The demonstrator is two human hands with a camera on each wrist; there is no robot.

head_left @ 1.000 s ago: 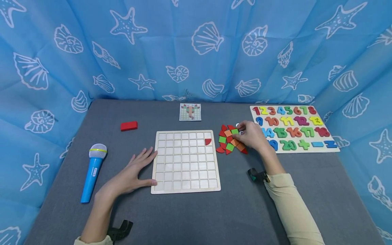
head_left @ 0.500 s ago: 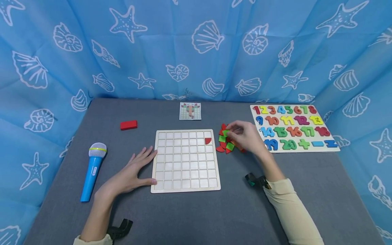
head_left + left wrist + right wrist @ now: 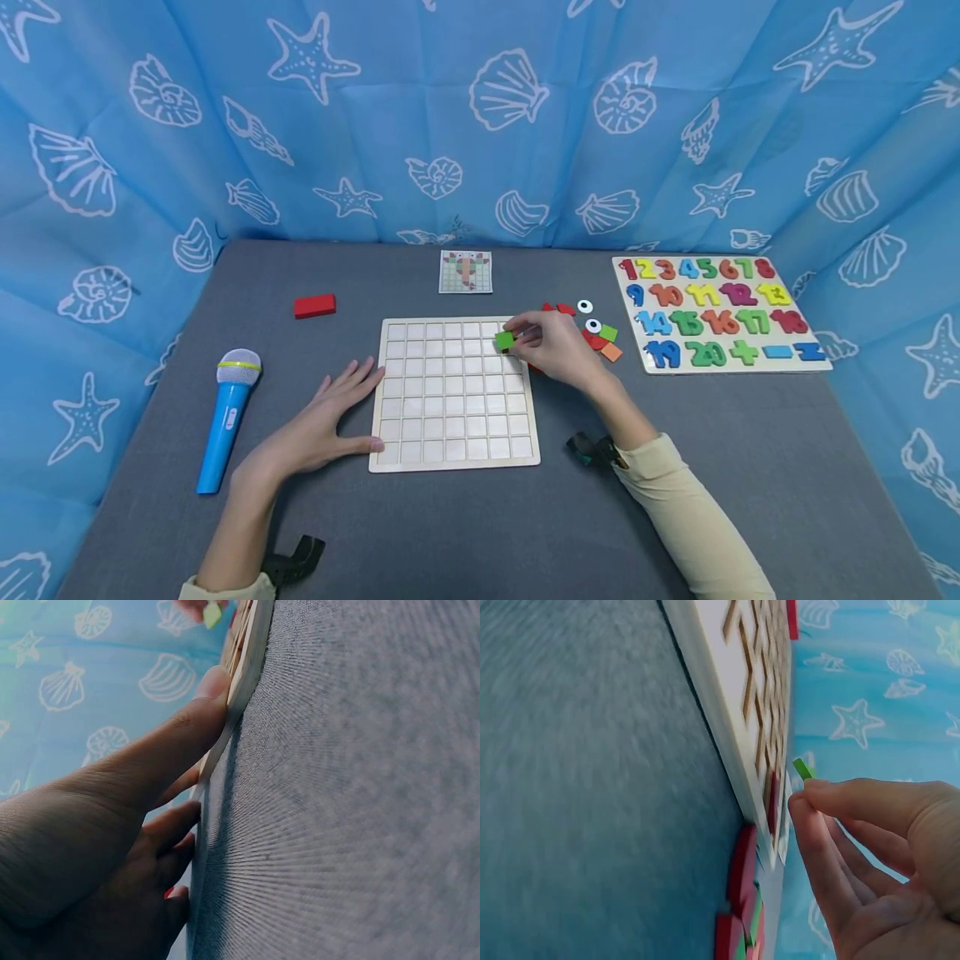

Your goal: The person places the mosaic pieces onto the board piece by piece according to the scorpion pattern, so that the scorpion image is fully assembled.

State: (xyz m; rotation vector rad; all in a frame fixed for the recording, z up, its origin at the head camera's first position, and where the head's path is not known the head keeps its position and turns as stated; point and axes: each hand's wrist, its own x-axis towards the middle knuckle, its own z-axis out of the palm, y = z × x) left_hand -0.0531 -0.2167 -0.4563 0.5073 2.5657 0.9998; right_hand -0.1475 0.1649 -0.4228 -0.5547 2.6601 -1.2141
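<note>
A pale grid board (image 3: 454, 467) lies flat in the middle of the table. My left hand (image 3: 326, 421) has its fingers stretched out, thumb and fingertips touching the board's left edge; the left wrist view shows this thumb (image 3: 187, 724) against the rim. Between thumb and fingers my right hand (image 3: 555, 346) pinches a green square tile (image 3: 504, 341), held over the board's upper right cells. In the right wrist view the tile (image 3: 802, 769) is above the surface, and a red quarter-circle piece (image 3: 773, 802) sits on the board; the hand hides it from the head view.
Loose red, green and orange pieces (image 3: 595, 340) and two eye discs (image 3: 585, 307) lie right of the board, partly behind the right hand. A number board (image 3: 742, 357) stands further right. A pattern card (image 3: 466, 272), red block (image 3: 315, 306) and blue microphone (image 3: 225, 433) are around.
My right hand has picked the green square tile out of the pile and carried it left over the board. The left hand has stayed at the board's edge.
</note>
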